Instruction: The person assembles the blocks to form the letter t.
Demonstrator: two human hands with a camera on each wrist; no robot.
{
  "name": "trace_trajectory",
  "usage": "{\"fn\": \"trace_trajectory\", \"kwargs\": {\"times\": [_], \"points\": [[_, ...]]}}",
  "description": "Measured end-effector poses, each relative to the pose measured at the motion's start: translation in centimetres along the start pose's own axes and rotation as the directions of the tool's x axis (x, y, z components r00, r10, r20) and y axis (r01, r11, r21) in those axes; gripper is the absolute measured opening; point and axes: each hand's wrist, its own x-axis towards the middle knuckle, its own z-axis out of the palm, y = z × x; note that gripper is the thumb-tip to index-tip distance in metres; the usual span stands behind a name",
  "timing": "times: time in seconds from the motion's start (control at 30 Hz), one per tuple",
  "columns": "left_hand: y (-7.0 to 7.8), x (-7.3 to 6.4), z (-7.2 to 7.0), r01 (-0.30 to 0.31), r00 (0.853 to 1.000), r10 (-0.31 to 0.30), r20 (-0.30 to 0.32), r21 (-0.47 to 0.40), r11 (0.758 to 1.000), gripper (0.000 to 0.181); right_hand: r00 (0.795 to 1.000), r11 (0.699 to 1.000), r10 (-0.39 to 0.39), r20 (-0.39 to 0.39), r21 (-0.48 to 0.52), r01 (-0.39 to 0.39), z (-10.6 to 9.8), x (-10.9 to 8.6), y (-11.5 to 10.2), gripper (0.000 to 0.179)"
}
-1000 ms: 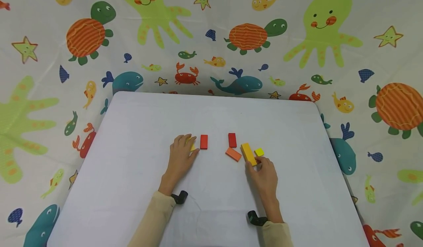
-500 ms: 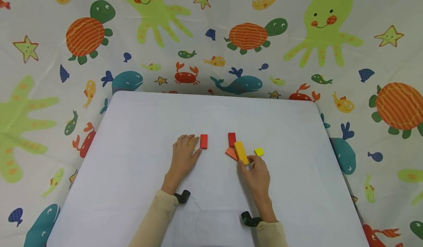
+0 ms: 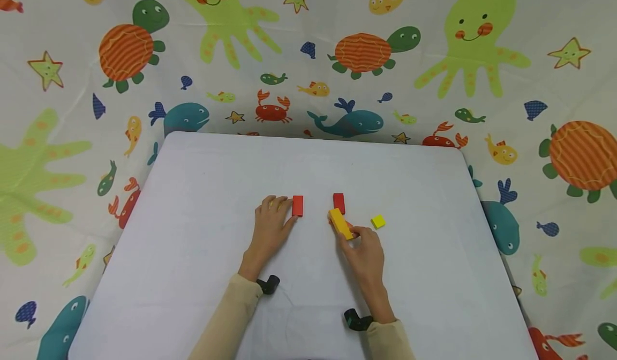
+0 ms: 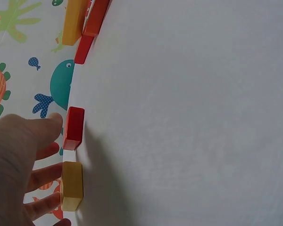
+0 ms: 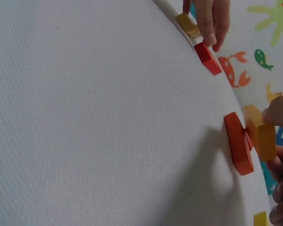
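Two risks, well in from the table's (image 3: pixel 409 178) far edge: thumb slip could bump the left red block (image 3: pixel 298 206); crooked release of the long yellow block (image 3: pixel 341 224) could knock the orange block (image 5: pixel 239 143). Your left hand (image 3: pixel 271 223): fingers loosely spread by the left yellow block (image 4: pixel 72 186), contact unclear. Your right hand (image 3: pixel 366 253): pinching the long yellow block.

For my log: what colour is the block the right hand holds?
Yellow-orange; the block shows best in the head view.

Near the fingers (image 4: pixel 45 178): two red oblong blocks (image 3: pixel 298 206), two yellow blocks (image 3: pixel 378 222), one orange oblong block (image 5: pixel 238 145); between right fingertips (image 5: pixel 277 113), one amber oblong block (image 5: pixel 258 132).
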Motion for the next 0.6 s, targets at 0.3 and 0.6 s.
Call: {"fn": "trace_trajectory", "kwargs": {"times": [0.3,0.6], "points": [[0.3,0.0,-0.4,-0.005,1.0,0.005,-0.014,0.012,1.0,0.045,0.999,0.999,-0.039,0.013,-0.018,0.039,0.7,-0.2,-0.5,0.035],[0.1,0.1,-0.1,-0.001,1.0,0.001,-0.004,0.016,1.0,0.047,0.992,0.992,-0.121,-0.029,-0.044,0.119,1.4,-0.4,-1.0,0.036]]}}
